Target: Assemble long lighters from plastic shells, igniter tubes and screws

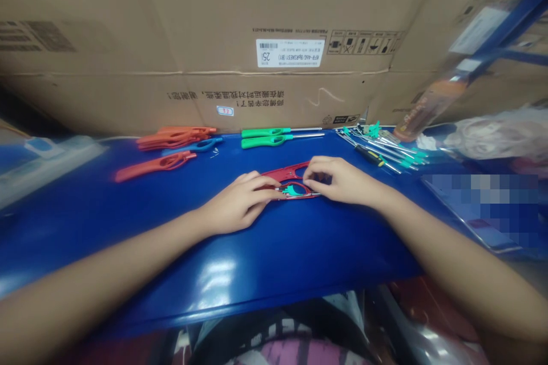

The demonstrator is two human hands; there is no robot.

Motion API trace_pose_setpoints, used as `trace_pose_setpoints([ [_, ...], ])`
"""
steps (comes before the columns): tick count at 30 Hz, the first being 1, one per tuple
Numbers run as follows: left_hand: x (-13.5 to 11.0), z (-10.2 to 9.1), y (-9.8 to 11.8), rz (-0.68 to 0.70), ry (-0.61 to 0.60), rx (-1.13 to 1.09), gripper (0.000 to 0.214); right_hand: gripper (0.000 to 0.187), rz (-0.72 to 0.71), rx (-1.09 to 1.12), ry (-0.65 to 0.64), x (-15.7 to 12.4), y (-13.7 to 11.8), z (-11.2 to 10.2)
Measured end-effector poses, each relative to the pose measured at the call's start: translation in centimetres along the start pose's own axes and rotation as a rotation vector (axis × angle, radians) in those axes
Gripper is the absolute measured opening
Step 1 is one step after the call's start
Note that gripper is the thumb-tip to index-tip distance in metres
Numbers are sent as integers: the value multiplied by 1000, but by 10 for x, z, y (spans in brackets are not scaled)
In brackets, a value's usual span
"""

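While a long red plastic shell [279,174] lies open on the glossy blue surface [257,268], left hand [233,203] holds its left end in its fingers. Right hand [346,182]: fingers narrowed at its right end; cannot tell if they grip anything. Small teal plastic piece [292,190] sits inside the shell: judged part-filled, not yet closed. Beyond the shell, two green plastic lighter-shaped bodies with metal rods [262,142] look assembled; beyond its right end, silvery metal rods with teal pieces [396,151] seem unused. Shell's left end hidden under fingers; inner details too small.

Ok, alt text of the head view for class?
A person's left hand holds red plastic casing parts with a teal plastic piece above a blue table, right hand at one end. Orange plastic handles lie near a brown cardboard box.
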State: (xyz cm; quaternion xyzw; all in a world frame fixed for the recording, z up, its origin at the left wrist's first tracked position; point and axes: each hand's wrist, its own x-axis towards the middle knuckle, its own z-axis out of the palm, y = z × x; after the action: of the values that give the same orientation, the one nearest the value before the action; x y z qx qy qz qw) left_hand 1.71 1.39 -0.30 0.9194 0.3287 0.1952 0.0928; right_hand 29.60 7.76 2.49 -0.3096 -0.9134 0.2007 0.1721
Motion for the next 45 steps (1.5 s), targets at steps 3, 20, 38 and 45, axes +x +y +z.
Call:
trace_pose_setpoints([
  [3,0,1,0,-2,15,-25,35,20,-20,-100,35,1,12,2],
  [20,1,3,-2,-104,234,-59,30,15,212,-65,213,5,25,0],
  [38,0,3,1,-125,230,38,35,34,179,53,160,5,32,7],
  [45,-1,5,-2,-153,227,57,46,36,19,288,61,3,12,10],
])
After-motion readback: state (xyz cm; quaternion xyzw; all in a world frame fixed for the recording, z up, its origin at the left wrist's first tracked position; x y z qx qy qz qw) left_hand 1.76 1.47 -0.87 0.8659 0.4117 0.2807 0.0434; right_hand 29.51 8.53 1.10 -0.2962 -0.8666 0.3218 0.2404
